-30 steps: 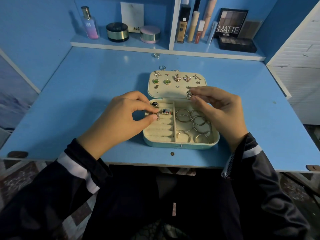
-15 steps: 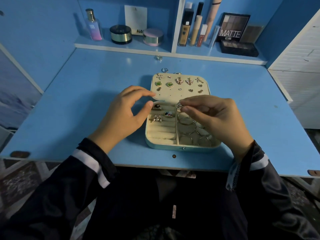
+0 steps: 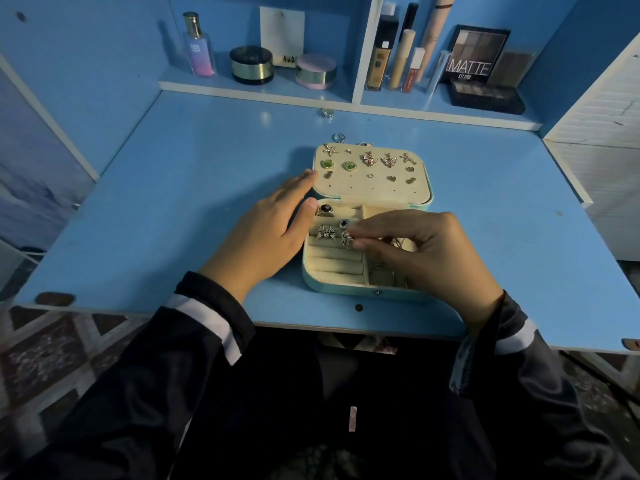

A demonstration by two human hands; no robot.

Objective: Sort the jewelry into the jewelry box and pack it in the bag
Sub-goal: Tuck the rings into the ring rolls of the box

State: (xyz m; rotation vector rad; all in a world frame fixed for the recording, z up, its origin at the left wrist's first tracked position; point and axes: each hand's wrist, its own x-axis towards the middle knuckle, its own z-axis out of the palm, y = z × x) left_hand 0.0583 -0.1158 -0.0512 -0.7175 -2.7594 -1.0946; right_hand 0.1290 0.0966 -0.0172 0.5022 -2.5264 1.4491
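Right hand point(image 3: 422, 251) at the ring slots of the open jewelry box point(image 3: 346, 289), a silver ring point(image 3: 347, 238) pinched between thumb and forefinger!

The box sits in the middle of the blue desk point(image 3: 173, 202), near its front edge, with its lid point(image 3: 367, 190) laid back flat and studded with earrings, a green pair point(image 3: 327, 164) among them. The pinched ring hangs right over the padded rolls on the left side of the box, just beside a winged ring point(image 3: 326, 233) already tucked in, with a dark-stone ring point(image 3: 325, 209) one row behind. The left hand point(image 3: 263, 233) grips nothing: fingers straight, it lies flat against the left wall of the box, fingertips up by the lid's corner. Behind the lid, two loose rings point(image 3: 338, 137) wait on the desk, one close to the lid, the other back by the cosmetics shelf point(image 3: 242, 90).
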